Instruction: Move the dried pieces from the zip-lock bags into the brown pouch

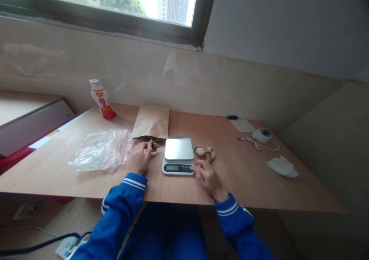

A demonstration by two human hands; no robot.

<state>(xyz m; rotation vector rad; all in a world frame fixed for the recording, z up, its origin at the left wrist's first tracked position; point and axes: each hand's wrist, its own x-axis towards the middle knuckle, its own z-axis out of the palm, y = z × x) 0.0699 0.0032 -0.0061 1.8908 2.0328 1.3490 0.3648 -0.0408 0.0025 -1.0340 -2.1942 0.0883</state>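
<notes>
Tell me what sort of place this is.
Probably a simple indoor weighing and packing spot: a digital kitchen scale sits on a wooden table under a window, beside a kraft paper bag and a clear zip-lock bag.

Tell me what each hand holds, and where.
The left hand pinches a small brown piece by one end between its fingertips. The right hand holds nothing, a fingertip on the digital kitchen scale's front edge.

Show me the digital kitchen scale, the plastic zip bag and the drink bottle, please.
Digital kitchen scale (pixel 178 149), head view, metal weighing plate.
Plastic zip bag (pixel 99 150), head view, clear middle.
Drink bottle (pixel 101 98), head view, white body.
</notes>
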